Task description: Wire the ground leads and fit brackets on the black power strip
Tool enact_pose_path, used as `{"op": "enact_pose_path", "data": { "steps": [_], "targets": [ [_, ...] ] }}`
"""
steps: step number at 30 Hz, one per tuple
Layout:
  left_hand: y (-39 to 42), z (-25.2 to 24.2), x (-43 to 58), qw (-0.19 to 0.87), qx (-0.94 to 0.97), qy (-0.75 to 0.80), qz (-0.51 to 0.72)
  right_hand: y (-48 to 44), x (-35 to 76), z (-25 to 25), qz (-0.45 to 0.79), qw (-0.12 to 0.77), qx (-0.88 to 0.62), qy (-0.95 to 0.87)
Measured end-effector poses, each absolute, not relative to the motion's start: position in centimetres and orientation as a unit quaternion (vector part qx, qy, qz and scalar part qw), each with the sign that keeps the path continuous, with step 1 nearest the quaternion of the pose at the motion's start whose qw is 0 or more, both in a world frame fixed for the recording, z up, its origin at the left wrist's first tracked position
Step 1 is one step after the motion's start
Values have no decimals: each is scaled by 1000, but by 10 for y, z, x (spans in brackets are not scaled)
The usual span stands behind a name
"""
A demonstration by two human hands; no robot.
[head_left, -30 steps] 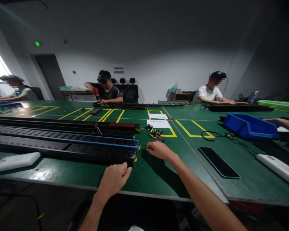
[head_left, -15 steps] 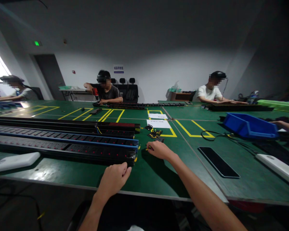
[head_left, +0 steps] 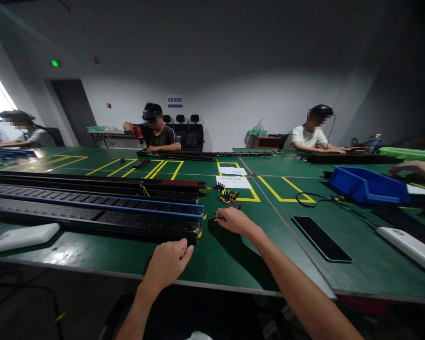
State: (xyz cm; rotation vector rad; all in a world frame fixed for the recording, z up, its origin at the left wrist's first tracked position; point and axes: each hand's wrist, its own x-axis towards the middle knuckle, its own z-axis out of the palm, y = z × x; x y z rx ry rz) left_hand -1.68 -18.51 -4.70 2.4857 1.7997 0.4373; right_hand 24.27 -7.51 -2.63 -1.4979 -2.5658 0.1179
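Note:
My left hand [head_left: 168, 264] is curled into a fist at the near table edge, just below the end of the nearest black power strip [head_left: 145, 224]. Its palm side is hidden, so I cannot see whether anything is inside. Fingers pressed together, my right hand [head_left: 235, 221] pinches a small yellow-green piece [head_left: 216, 219], mostly covered. It sits to the right of the strip ends, apart from them. A blue-edged power strip [head_left: 102, 198] lies behind the nearest one, and short yellow ends stick out at their right. Small black brackets with yellow bits [head_left: 228, 196] lie beyond my right hand.
A dark phone [head_left: 321, 238], a white power bank [head_left: 409, 248] and a blue bin [head_left: 368, 185] with cables beside it are on the right. Another white device [head_left: 23, 237] lies at left. Paper labels [head_left: 233, 182] lie farther back. Several co-workers sit around the green table [head_left: 269, 212].
Both my hands stay where they were. At the right edge, a co-worker's hand has risen and shifted beside the blue bin, uncovering some white paper.

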Motion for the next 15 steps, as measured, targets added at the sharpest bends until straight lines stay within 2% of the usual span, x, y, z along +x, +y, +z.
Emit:
{"op": "enact_pose_path", "data": {
  "steps": [15],
  "targets": [
    [-187, -43, -16, 22, 801, 584, 130, -75, 242, -26, 43, 79, -501, -861]
  ]
}}
